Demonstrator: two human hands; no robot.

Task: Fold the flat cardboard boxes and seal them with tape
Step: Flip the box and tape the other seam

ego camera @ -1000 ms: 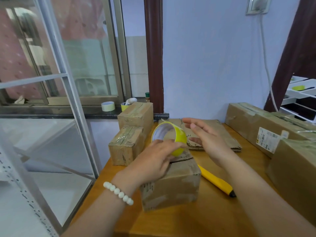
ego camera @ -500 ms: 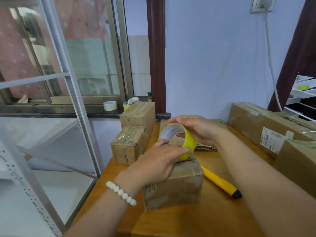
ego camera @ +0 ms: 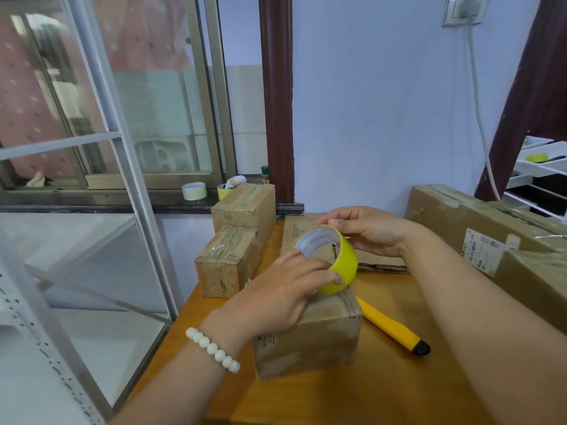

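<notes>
Head view: yellow tape roll upright on brown box.

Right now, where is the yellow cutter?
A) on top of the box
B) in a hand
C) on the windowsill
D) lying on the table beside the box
D: the yellow cutter lies on the table, right of the box under the tape roll.

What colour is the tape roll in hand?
The tape roll is bright yellow outside; head view.
</notes>
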